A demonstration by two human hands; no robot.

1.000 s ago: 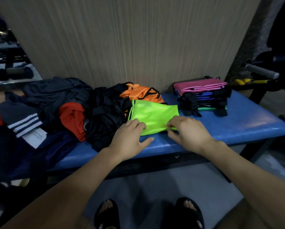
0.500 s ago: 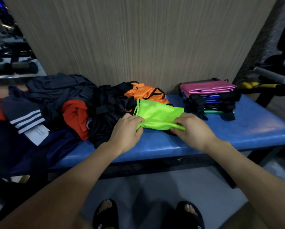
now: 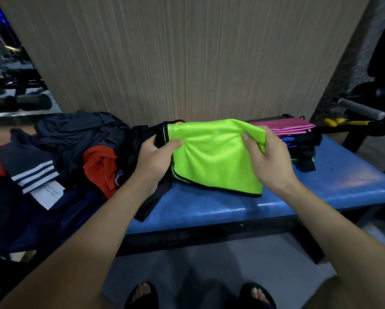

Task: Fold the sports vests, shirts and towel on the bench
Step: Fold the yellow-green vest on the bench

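green vest (image 3: 214,157) lengthwise across bench (image 3: 321,186)

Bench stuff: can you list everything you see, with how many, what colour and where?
vest: one, neon green, lifted over the bench middle
folded stack: one, pink on top, right of the vest
clothes pile: one, dark with red pieces, left
bench: one, blue, against the wall
sandals: two, black, on the floor
left hand: one, grip on the vest's left edge
right hand: one, grip on its right edge
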